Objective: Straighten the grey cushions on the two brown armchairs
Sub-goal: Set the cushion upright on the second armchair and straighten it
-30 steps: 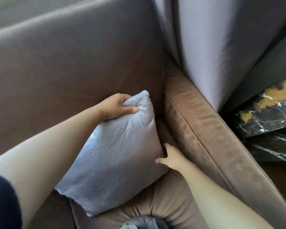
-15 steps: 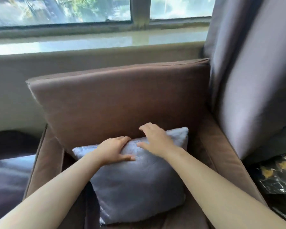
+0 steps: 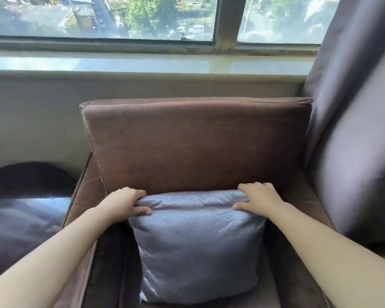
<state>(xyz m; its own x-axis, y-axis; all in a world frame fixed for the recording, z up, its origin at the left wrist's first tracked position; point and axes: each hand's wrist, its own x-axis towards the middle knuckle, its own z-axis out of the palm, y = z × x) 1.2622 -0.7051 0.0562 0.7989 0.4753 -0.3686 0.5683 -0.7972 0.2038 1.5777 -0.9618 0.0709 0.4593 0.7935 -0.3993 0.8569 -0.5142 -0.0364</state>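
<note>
both hands (image 3: 122, 203) (image 3: 259, 200) pinch the grey cushion's (image 3: 198, 245) top corners.

A lounge: brown armchair (image 3: 196, 143) under a street-view window (image 3: 120, 18).

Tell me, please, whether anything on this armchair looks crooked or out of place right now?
Nothing stands out. The grey cushion stands upright and roughly centred against the brown back cushion, its top edge about level, with the left hand and right hand gripping its upper corners.
</note>
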